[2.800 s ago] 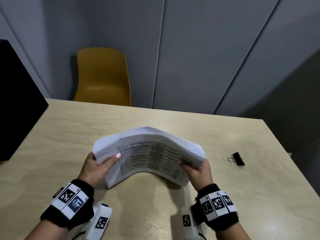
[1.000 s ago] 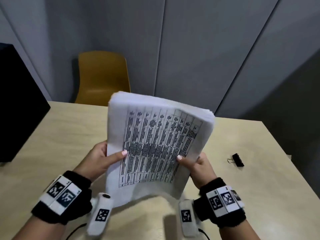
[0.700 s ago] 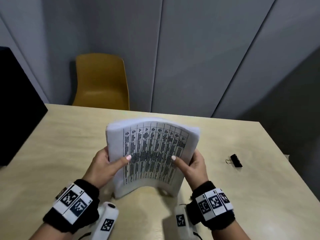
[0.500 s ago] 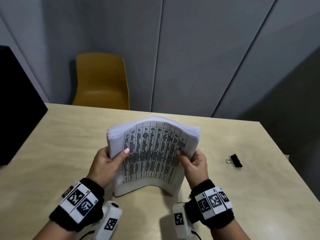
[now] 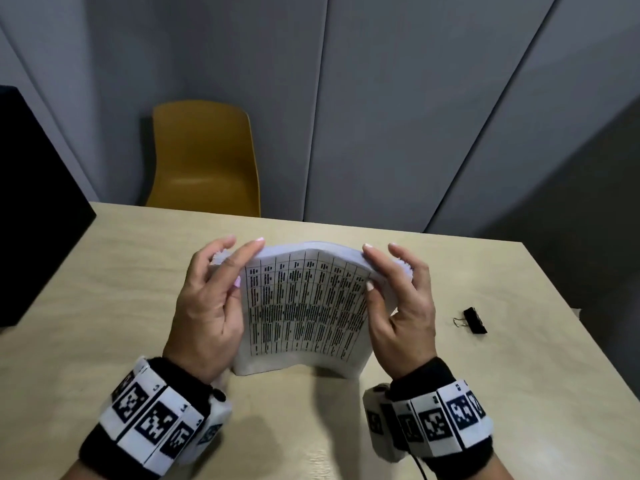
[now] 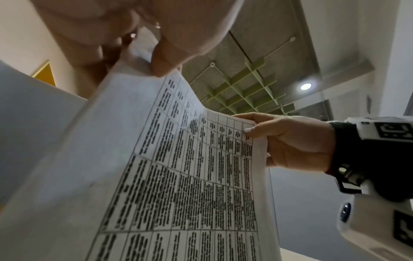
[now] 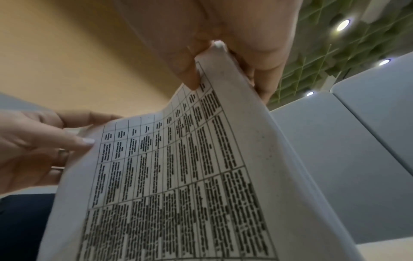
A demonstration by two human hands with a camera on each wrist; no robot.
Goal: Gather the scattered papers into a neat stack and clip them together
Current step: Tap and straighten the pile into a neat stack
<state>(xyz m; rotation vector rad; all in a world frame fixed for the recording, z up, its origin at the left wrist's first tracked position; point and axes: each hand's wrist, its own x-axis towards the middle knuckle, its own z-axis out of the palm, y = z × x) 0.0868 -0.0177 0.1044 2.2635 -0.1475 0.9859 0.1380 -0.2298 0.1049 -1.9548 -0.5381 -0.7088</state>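
Observation:
A thick stack of white papers point(image 5: 304, 306) with a printed table on its front sheet stands on its lower edge on the wooden table point(image 5: 104, 306), bowed towards me. My left hand point(image 5: 221, 282) holds its left side near the top, thumb on the front sheet, fingers over the top edge. My right hand point(image 5: 388, 282) holds the right side the same way. The wrist views show the stack point(image 6: 190, 176) point(image 7: 178, 176) pinched at its upper corners by my left hand point(image 6: 161, 58) and my right hand point(image 7: 201, 67). A black binder clip point(image 5: 474, 320) lies on the table to the right of my right hand.
A yellow chair point(image 5: 204, 157) stands behind the table's far edge. A black object point(image 5: 31, 209) sits at the table's left side. Grey wall panels point(image 5: 415, 98) rise behind. The table's right edge runs just past the clip.
The stack was lifted upright off the table, then lowered onto its bottom edge. Both hands have slid up from the stack's sides to its top corners.

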